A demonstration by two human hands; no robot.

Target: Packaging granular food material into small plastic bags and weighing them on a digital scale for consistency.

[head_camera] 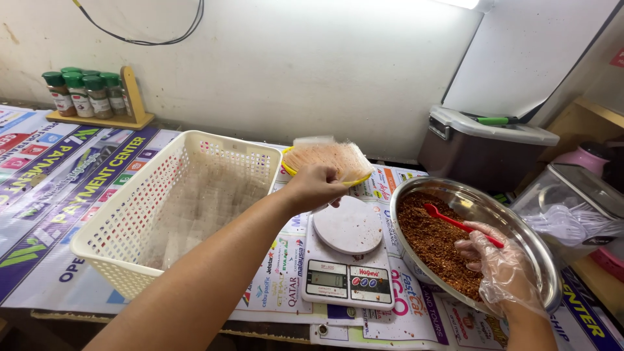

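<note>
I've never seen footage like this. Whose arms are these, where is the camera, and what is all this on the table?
No machine here: a person wears a camera on the head, looking down at their own two hands. The left hand, bare, reaches to a stack of small clear bags above a kitchen scale. The right hand, in a thin plastic glove, holds a red spoon in a steel bowl of reddish-brown crumbs. A cream plastic basket stands at left, spice jars by the wall.
</note>
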